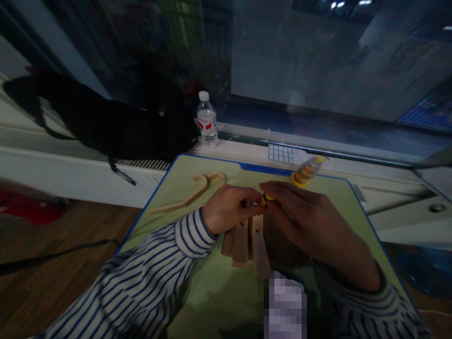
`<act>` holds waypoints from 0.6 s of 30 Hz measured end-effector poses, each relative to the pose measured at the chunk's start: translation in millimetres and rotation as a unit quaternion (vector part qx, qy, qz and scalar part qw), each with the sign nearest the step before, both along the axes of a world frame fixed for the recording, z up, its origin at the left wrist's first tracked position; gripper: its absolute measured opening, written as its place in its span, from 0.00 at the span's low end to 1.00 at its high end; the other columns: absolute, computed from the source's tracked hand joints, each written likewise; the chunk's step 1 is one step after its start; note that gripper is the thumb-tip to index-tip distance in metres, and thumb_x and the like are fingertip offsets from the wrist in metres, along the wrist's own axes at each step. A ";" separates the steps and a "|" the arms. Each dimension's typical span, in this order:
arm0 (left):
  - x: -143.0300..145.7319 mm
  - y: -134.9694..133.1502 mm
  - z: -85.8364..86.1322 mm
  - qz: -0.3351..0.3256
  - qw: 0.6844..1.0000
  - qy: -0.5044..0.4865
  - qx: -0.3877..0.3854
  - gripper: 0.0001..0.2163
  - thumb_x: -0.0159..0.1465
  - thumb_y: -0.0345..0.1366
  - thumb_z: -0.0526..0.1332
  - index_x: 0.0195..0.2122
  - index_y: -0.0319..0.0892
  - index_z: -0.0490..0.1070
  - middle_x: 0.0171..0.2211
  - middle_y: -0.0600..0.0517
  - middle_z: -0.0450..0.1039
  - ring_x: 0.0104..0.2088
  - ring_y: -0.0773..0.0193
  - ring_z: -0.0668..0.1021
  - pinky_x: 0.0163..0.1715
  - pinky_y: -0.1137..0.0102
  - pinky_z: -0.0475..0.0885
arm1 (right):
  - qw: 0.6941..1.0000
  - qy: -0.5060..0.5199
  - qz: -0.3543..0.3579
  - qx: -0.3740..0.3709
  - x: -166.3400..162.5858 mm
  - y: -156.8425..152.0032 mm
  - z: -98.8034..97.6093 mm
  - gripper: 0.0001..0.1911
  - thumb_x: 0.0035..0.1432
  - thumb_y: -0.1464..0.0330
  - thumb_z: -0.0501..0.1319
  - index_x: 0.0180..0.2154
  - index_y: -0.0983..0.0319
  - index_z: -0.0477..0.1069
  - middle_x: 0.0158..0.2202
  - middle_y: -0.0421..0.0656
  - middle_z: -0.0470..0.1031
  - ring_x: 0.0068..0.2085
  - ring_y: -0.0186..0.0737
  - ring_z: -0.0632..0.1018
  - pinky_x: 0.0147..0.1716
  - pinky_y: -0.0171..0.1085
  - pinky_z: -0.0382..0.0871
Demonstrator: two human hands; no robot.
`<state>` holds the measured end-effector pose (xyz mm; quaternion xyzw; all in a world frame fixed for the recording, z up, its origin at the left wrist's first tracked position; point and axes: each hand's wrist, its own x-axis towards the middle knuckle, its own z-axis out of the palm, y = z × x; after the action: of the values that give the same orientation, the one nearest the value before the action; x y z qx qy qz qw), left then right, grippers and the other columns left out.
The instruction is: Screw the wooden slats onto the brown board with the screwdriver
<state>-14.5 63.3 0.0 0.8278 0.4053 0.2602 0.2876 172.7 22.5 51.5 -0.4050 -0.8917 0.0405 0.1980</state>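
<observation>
My left hand [229, 207] is closed, thumb and forefinger pinched at a small yellow-and-black piece [269, 197]. From the other side, my right hand [307, 216] grips the same piece with its fingertips. What kind of thing it is cannot be made out, as the fingers cover most of it. Just below the hands lie two flat wooden strips, a left strip [240, 242] and a right strip [259, 249], each with a small hole. They rest on a darker brown block [228, 242], partly hidden by my hands.
A curved wooden piece [183, 203] lies on the blue-edged green table [197, 292]. Behind my right hand is a bottle with a yellow label [306, 173]. A water bottle [207, 122] stands on the sill beside a black bag [116, 127]. A pixelated patch covers the lower middle.
</observation>
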 end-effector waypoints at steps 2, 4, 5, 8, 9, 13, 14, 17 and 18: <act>-0.2 0.4 -0.4 -0.006 1.000 0.002 0.001 0.11 0.60 0.43 0.61 0.37 0.41 0.76 0.21 0.56 0.71 0.21 0.71 0.71 0.23 0.76 0.60 | 1.000 0.009 0.012 -0.005 1.3 -0.1 0.0 0.18 0.62 0.73 0.52 0.54 0.61 0.64 0.53 0.46 0.71 0.48 0.41 0.75 0.45 0.42 0.72; -0.6 1.2 -1.1 -0.013 1.000 0.004 0.004 0.11 0.61 0.42 0.60 0.38 0.41 0.76 0.22 0.55 0.73 0.22 0.71 0.71 0.23 0.76 0.61 | 1.000 0.011 0.016 -0.004 1.9 1.1 -1.1 0.17 0.62 0.73 0.52 0.52 0.61 0.65 0.52 0.45 0.72 0.48 0.41 0.75 0.45 0.42 0.72; -0.8 1.6 -1.3 -0.017 1.000 0.005 0.006 0.11 0.61 0.42 0.60 0.38 0.42 0.76 0.23 0.55 0.73 0.23 0.71 0.72 0.24 0.76 0.61 | 1.000 0.009 0.014 -0.001 2.0 1.9 -2.0 0.16 0.62 0.72 0.52 0.51 0.61 0.66 0.51 0.46 0.72 0.47 0.41 0.76 0.45 0.43 0.72; -2.0 2.8 -0.8 -0.036 0.999 0.006 0.014 0.10 0.62 0.41 0.59 0.37 0.41 0.76 0.25 0.54 0.75 0.25 0.70 0.73 0.25 0.76 0.61 | 1.000 0.001 0.003 0.009 1.5 4.0 -4.5 0.15 0.62 0.73 0.53 0.50 0.62 0.67 0.51 0.46 0.73 0.46 0.42 0.76 0.44 0.43 0.72; -2.4 3.0 -0.3 -0.045 0.999 0.005 0.014 0.10 0.62 0.40 0.59 0.36 0.41 0.76 0.26 0.54 0.76 0.26 0.70 0.74 0.25 0.77 0.62 | 1.000 -0.002 0.000 0.012 1.1 4.4 -5.0 0.15 0.62 0.72 0.53 0.50 0.62 0.67 0.50 0.47 0.73 0.45 0.42 0.77 0.44 0.43 0.72; -3.8 3.5 2.1 -0.073 0.997 0.000 0.008 0.10 0.64 0.39 0.57 0.37 0.41 0.76 0.29 0.53 0.77 0.29 0.69 0.76 0.28 0.77 0.64 | 1.000 -0.004 -0.008 0.013 -0.7 4.6 -5.3 0.13 0.63 0.70 0.53 0.48 0.61 0.68 0.47 0.46 0.75 0.43 0.41 0.77 0.43 0.42 0.72; -4.0 3.5 2.4 -0.078 0.997 0.001 0.009 0.10 0.64 0.38 0.57 0.37 0.41 0.76 0.29 0.53 0.77 0.29 0.69 0.76 0.28 0.77 0.64 | 1.000 -0.004 -0.010 0.009 -1.2 4.6 -5.0 0.12 0.63 0.69 0.52 0.47 0.61 0.68 0.46 0.46 0.75 0.43 0.41 0.77 0.43 0.42 0.72; -4.3 3.7 2.4 -0.092 0.996 0.012 0.017 0.10 0.65 0.37 0.55 0.36 0.41 0.75 0.28 0.54 0.76 0.29 0.70 0.76 0.28 0.77 0.64 | 1.000 -0.007 -0.022 -0.005 -2.2 4.6 -4.1 0.11 0.64 0.66 0.52 0.45 0.61 0.69 0.44 0.44 0.75 0.43 0.41 0.77 0.43 0.41 0.70; -4.3 3.8 2.1 -0.097 0.995 0.013 0.020 0.10 0.65 0.37 0.55 0.36 0.41 0.75 0.28 0.54 0.76 0.29 0.70 0.75 0.28 0.77 0.64 | 1.000 -0.009 -0.024 -0.010 -2.5 4.7 -3.8 0.11 0.64 0.65 0.52 0.45 0.61 0.68 0.44 0.44 0.75 0.42 0.41 0.77 0.43 0.41 0.70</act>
<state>-18.8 67.1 2.1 0.8721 0.3219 0.2285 0.2893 170.3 27.2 47.7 -0.4286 -0.8831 0.0407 0.1867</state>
